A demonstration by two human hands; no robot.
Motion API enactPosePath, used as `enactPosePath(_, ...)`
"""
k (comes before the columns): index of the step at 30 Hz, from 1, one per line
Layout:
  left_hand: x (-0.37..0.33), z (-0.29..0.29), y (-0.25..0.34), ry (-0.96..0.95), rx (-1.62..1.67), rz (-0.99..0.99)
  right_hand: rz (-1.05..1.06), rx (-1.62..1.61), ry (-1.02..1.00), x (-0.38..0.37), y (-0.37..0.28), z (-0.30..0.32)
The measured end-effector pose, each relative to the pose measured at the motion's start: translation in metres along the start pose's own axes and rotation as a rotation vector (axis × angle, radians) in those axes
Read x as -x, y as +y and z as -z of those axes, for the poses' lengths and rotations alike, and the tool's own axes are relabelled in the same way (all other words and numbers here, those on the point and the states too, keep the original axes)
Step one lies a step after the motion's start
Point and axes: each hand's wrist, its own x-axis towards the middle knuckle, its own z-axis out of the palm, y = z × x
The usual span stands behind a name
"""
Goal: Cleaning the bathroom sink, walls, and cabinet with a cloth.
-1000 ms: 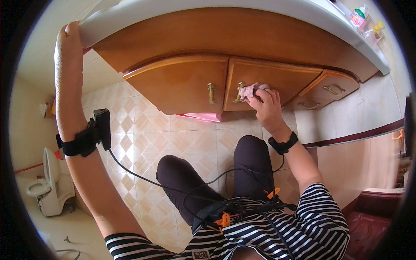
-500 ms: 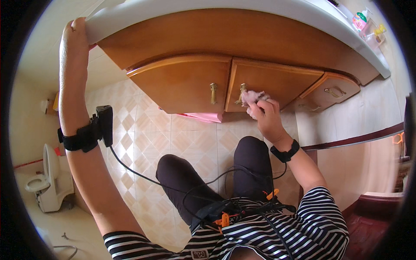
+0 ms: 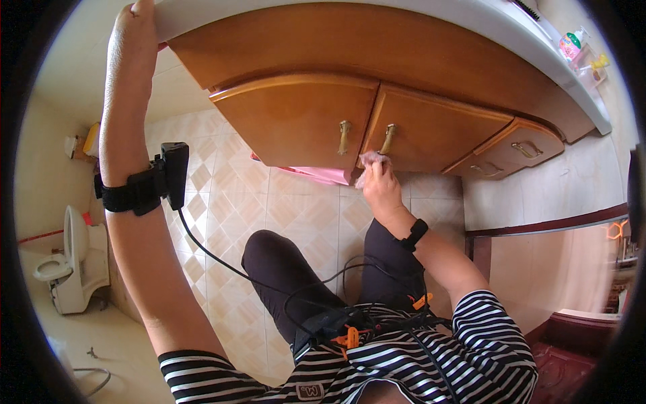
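My right hand [image 3: 382,193] is closed on a crumpled pale pink cloth [image 3: 369,161]. It presses the cloth near the lower left corner of the right-hand wooden cabinet door [image 3: 437,131], just under its brass handle [image 3: 388,139]. Beside it is the left-hand door [image 3: 289,121], with a similar handle [image 3: 344,138]; both doors are closed. Far up on the left, my left hand [image 3: 138,23] is at the end of the white countertop [image 3: 195,15], its fingers mostly hidden.
Pink material [image 3: 316,175] shows below the cabinet. Drawers [image 3: 528,145] sit at its right end. A pump bottle [image 3: 570,45] stands on the counter. A black cable [image 3: 215,254] hangs across my knees. A toilet [image 3: 77,262] is far left, over a tiled floor [image 3: 222,289].
My right hand has moved left and slightly down with the cloth, from beside the right door's handle to below it. The view has shifted slightly; my left hand stays at the counter.
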Motion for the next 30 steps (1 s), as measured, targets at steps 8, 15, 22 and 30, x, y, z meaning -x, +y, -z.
enactPosePath(8,-0.007,0.014,-0.013,0.013,-0.043,-0.021,0.122,-0.395,-0.116,0.001,0.013,0.018)
enactPosePath(15,-0.027,-0.002,-0.03,-0.019,-0.019,-0.048,0.152,-0.272,-0.177,0.012,0.034,0.004)
enactPosePath(22,-0.02,0.002,-0.023,-0.002,-0.024,-0.043,0.186,-0.441,-0.2,-0.008,0.089,0.046)
enactPosePath(30,-0.018,0.002,-0.022,0.002,-0.029,-0.026,0.056,-0.298,0.369,-0.085,0.101,0.091)
